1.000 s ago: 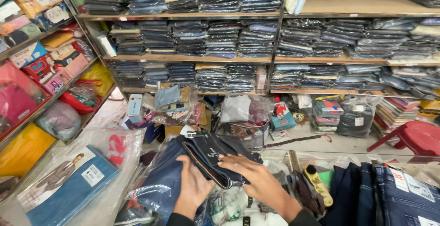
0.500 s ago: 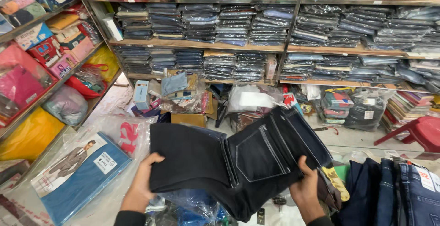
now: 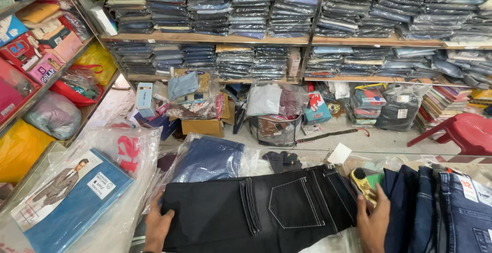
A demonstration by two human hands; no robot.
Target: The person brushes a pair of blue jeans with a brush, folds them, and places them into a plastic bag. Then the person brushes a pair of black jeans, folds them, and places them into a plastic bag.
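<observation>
The black jeans [image 3: 256,212] now lie spread flat across the counter, legs toward the left and waistband toward the right, back pocket with pale stitching facing up. Half a second earlier the garment was held up and half unfolded between both hands; a second ago it was still a folded bundle. The left hand [image 3: 158,227] rests flat, fingers spread, on the lower left end of the jeans. The right hand [image 3: 373,221] presses, fingers extended, against the waistband edge on the right; neither hand grips the cloth.

Just beside the right hand lies a yellow-and-black brush [image 3: 363,186], touching the waistband corner. Immediately right of it stands a row of blue denim jeans [image 3: 441,207], one bearing a tag. Behind the black jeans sits a plastic-wrapped blue garment [image 3: 207,158]. At the far left, a flat blue packet in clear wrapping [image 3: 72,201] rests near the counter edge. Beyond the counter, the floor holds boxes and bags, a red plastic chair [image 3: 469,132] stands at right, and shelves of folded denim [image 3: 256,22] fill the back wall.
</observation>
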